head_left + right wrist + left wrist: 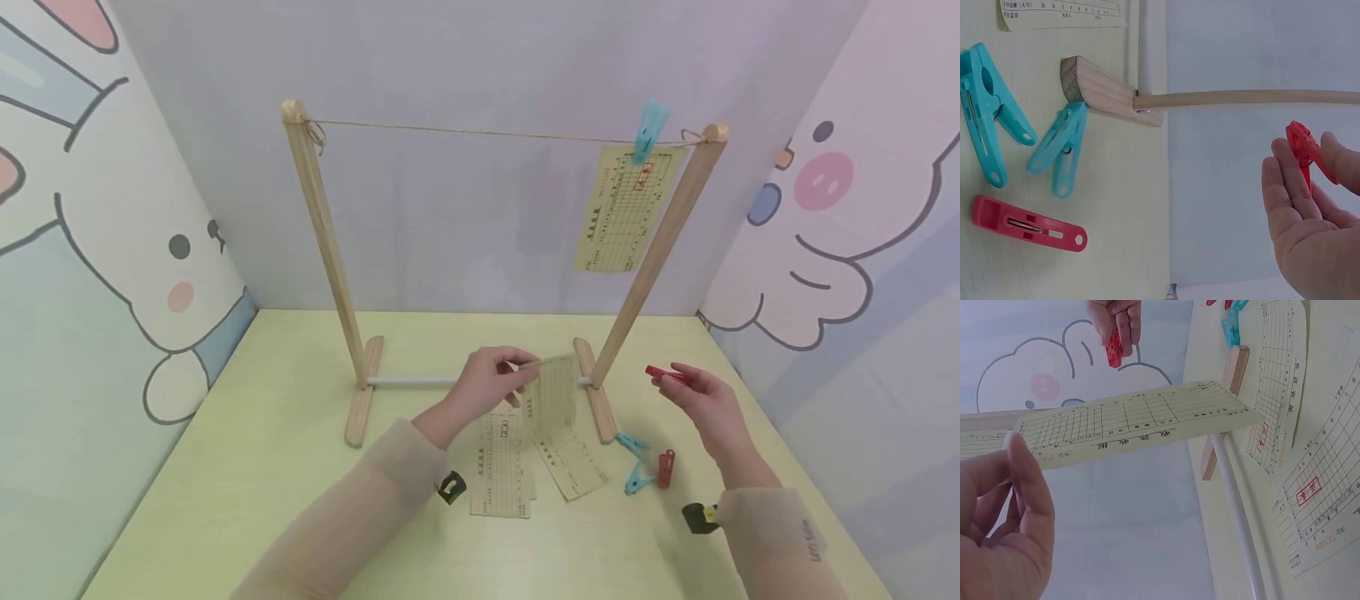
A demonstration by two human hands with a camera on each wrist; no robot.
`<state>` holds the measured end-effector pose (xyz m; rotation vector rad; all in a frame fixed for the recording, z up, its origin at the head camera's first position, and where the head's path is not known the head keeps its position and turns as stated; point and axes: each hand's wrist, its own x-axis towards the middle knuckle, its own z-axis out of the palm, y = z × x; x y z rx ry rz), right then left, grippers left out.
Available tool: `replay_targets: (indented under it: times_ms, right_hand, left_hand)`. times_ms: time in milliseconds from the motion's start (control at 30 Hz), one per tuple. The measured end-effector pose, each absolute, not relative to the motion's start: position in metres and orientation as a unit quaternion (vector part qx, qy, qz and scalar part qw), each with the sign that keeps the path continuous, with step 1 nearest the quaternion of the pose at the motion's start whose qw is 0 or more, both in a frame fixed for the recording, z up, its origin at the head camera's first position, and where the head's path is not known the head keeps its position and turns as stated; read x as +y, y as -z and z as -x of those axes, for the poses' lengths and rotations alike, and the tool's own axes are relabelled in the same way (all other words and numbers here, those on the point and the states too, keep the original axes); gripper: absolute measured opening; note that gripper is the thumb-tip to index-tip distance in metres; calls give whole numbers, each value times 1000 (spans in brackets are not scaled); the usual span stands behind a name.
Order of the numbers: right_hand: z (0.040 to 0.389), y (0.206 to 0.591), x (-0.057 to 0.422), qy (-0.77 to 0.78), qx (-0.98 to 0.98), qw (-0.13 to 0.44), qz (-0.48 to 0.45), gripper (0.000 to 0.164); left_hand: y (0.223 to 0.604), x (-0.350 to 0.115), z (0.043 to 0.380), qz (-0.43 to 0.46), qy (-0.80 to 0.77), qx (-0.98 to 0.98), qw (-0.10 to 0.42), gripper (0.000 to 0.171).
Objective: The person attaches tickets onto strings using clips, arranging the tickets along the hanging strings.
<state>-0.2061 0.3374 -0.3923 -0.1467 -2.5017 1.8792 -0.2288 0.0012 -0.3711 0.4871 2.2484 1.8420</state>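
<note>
My left hand [487, 387] pinches a printed paper receipt slip [553, 400] by one end, held above the table. In the left wrist view the slip [1141, 422] stretches away from the thumb and fingers. Off to the right, my right hand [711, 410] holds a red clothespin [666, 375] between thumb and fingers, apart from the slip. The right wrist view shows this red clothespin [1304, 150] up close. Under the left hand, more receipt slips [501, 479] lie on the table, one of them [576, 468] at a slant.
A wooden stand [322, 225] carries a string [480, 131] between two posts. At its right end a blue clothespin [649, 133] clips a receipt slip [630, 212]. Two blue clothespins [988, 112] and another red clothespin [1029, 224] lie near the stand's right foot [1104, 90].
</note>
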Motion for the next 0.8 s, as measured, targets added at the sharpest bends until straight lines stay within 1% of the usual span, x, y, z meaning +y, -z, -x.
replay_targets:
  times_ms: [133,200,300,367,433,533,667,800]
  right_hand:
    - [205,385,332,-639,-767,56,20,29]
    - [204,380,329,-614,-784,84,34,24]
    - [204,370,325,-564,-814,118,72,29]
    - [204,363,322,-527,-834,138,92,38]
    - [205,357,320,-510,-841,149,102,46]
    - [206,350,317,-488,-853,158,102,51]
    - [205,341,316,-483,-857,158,86,49]
    - [205,331,314,-498,-849,164,61,40]
  left_hand:
    - [363,-1,230,-167,-631,751,103,20]
    - [360,-2,232,-170,-632,749,102,19]
    - [355,-4,233,-172,-631,750,100,18]
    - [352,-5,233,-171,-632,749,101,17]
    - [351,-5,234,-170,-632,749,103,17]
    - [349,-6,234,-168,-630,751,106,18]
    - [345,-7,234,-169,-615,763,100,16]
    - [340,-8,235,-173,-604,773,89,15]
